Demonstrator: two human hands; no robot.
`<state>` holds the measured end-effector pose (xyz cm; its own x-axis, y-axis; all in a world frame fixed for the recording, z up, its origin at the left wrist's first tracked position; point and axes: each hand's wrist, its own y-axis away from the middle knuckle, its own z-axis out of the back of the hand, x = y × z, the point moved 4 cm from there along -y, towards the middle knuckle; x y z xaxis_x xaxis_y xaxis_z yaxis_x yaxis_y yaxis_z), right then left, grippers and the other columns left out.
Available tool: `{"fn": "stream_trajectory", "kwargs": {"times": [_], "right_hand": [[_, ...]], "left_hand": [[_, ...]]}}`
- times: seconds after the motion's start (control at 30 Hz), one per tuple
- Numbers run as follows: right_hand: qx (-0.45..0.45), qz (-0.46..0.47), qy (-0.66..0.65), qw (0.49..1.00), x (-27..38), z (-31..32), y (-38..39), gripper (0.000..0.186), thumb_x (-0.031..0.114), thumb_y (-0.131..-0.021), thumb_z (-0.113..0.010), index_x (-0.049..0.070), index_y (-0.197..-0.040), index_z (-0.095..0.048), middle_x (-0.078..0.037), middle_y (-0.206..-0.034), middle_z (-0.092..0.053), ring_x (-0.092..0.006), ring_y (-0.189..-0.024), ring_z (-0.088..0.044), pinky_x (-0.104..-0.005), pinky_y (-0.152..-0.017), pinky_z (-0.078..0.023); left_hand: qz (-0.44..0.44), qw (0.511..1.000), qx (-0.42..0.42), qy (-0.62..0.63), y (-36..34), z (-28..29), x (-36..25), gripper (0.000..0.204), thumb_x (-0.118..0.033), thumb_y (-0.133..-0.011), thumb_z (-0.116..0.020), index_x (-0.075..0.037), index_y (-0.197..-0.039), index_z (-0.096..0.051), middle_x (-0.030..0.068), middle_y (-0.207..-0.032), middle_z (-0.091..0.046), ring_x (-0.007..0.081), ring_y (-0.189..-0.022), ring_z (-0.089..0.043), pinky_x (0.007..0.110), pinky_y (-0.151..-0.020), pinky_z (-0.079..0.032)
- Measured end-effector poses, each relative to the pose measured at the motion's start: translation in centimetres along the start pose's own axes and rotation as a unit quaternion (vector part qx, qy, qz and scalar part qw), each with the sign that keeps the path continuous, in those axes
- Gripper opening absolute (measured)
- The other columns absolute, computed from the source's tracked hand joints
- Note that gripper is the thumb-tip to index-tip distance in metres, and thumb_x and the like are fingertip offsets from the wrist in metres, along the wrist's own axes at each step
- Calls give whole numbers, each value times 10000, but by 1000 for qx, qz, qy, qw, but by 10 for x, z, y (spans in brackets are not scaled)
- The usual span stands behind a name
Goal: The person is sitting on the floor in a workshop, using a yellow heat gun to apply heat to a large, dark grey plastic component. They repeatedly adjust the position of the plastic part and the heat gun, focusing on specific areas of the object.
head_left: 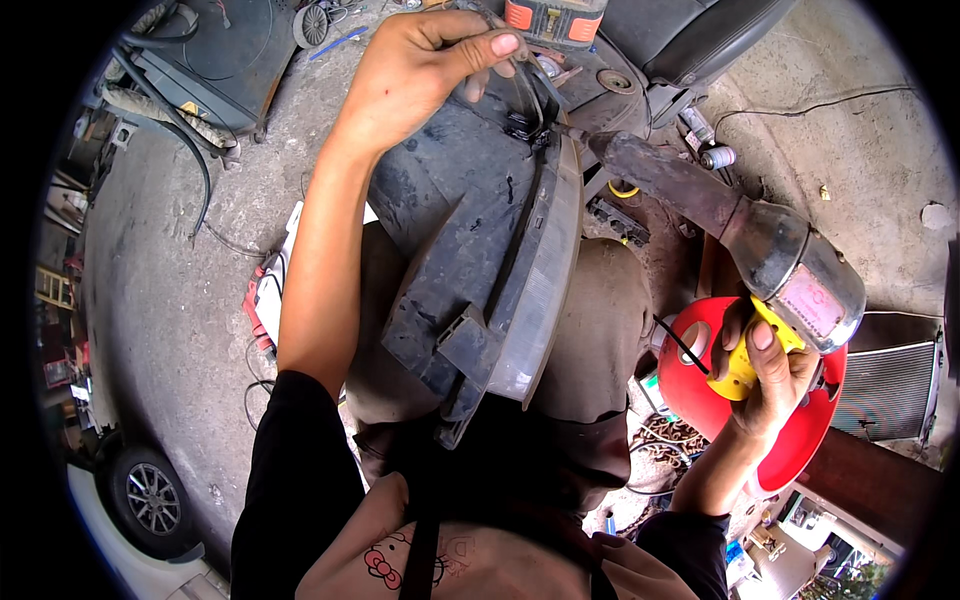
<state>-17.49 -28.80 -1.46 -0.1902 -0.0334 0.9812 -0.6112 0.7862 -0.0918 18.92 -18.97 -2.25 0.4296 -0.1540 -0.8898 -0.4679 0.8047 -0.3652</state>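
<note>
A dark plastic car part [450,280] with a long clouded translucent edge lies across my thighs. My left hand [445,65] is closed around a thin dark strip at its upper end, fingers partly hidden. My right hand [765,365] grips the yellow handle of a hot-air gun [800,290] with a long blackened metal nozzle. The nozzle's tip points left at the part's upper edge, near a glossy black patch by my left fingers; whether it touches cannot be told.
Behind my right hand stands a red bucket [800,450], with a radiator [890,375] beside it. Cans [718,157], cables and a black seat [720,40] lie around the upper right. Hoses and machinery [180,80] occupy the upper left; a car wheel [150,495] shows lower left.
</note>
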Motion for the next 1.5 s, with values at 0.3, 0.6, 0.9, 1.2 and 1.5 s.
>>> {"fn": "stream_trajectory", "kwargs": {"times": [0.3,0.6,0.9,1.2,1.5], "right_hand": [[1,-3,3,1000,0,0,0,498,115,-870,-774,-63,-1262,-525,-181,-866,-632,-182,-576,-583,-268,-462,-469],[6,7,-1,1000,1,-3,-1,488,115,-872,-771,-68,-1254,-530,-175,-841,-632,-179,-562,-577,-261,-455,-460],[-3,18,1,1000,-1,0,-1,482,106,-875,-764,-73,-1256,-529,-187,-877,-638,-180,-565,-578,-260,-449,-459],[27,15,-3,1000,0,1,-2,452,100,-888,-746,-71,-1251,-538,-184,-868,-634,-175,-563,-576,-257,-452,-458],[13,16,0,1000,0,-3,-2,454,114,-892,-745,-79,-1247,-538,-174,-828,-628,-173,-541,-569,-254,-460,-451]], "left_hand": [[1,1000,3,-3,0,0,1,295,-273,-974,-691,12,-1007,-757,49,-749,-687,59,-581,-522,208,-480,-318],[-14,1000,10,1,0,0,0,301,-280,-977,-686,10,-1013,-757,45,-751,-684,61,-588,-526,209,-483,-324],[-14,1000,8,2,0,0,0,299,-277,-977,-686,11,-1015,-757,49,-759,-690,66,-592,-535,207,-488,-335],[-11,1000,12,-5,0,1,1,305,-281,-975,-689,15,-1004,-756,42,-730,-673,63,-587,-530,209,-489,-331],[-16,1000,9,-8,1,1,0,311,-285,-970,-694,18,-1002,-757,46,-737,-678,66,-591,-533,209,-490,-333]]}}
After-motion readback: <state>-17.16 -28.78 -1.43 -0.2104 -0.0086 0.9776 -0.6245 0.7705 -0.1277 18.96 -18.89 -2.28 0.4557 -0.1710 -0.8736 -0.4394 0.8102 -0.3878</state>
